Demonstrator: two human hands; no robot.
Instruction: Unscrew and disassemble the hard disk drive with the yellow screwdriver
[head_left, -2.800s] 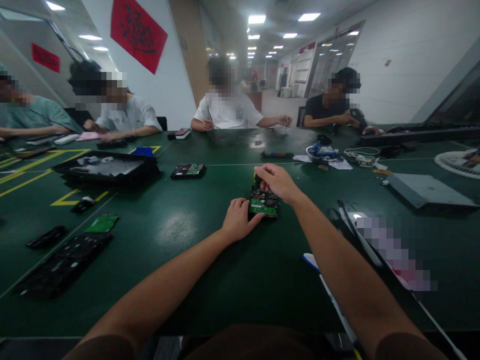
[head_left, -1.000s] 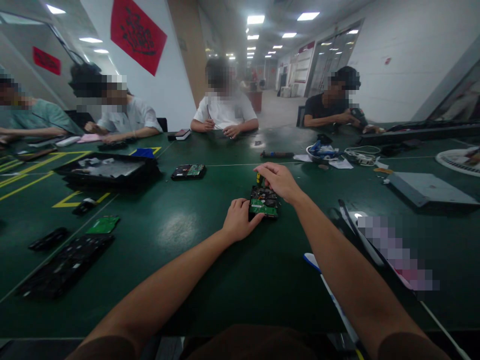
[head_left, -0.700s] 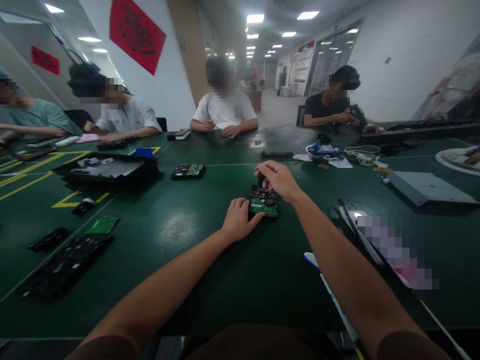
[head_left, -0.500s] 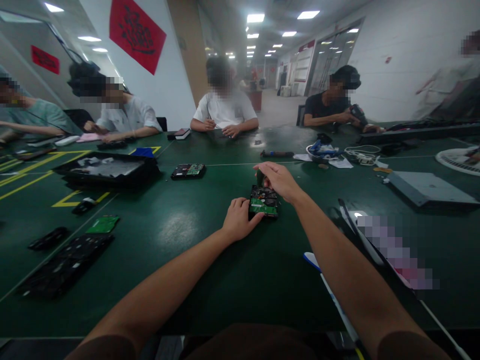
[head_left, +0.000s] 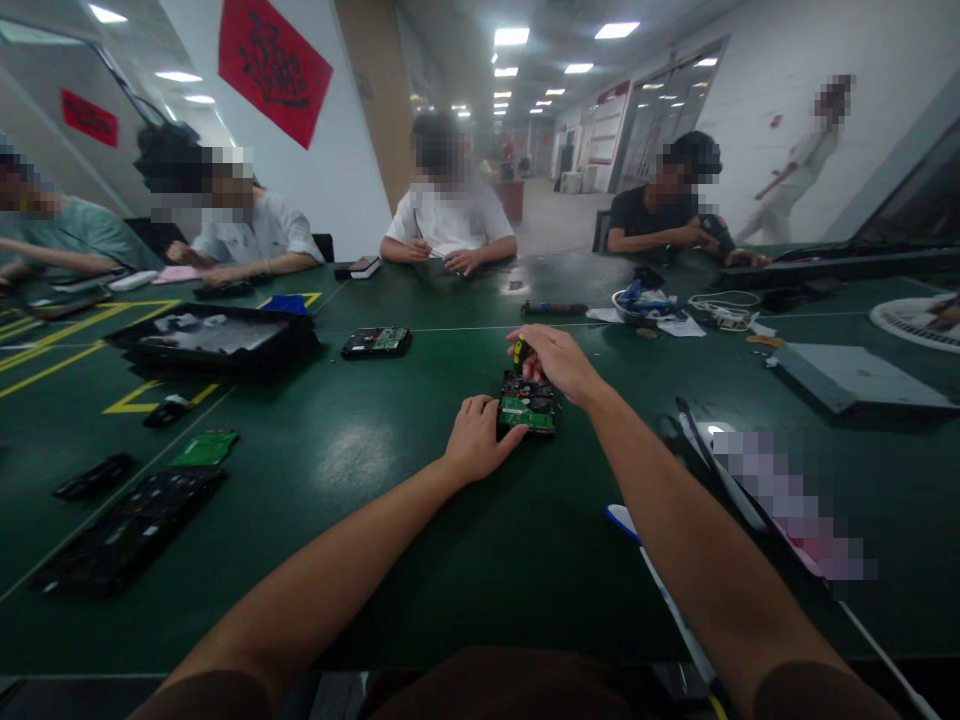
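Observation:
A hard drive lies circuit-side up on the green table, its green board facing me. My left hand grips its left edge and holds it still. My right hand hovers over the drive's far end, fingers closed round a small screwdriver with a yellow and black handle, its tip pointing down at the drive.
A second hard drive and a black tray lie to the left. Laptop parts and a green board sit near left. A grey panel lies right. Several people sit around the table; one person walks past at far right.
My right hand has turned slightly on the screwdriver over the drive, the handle showing and hiding by turns. My left hand has stayed put. A person has walked into view at far right.

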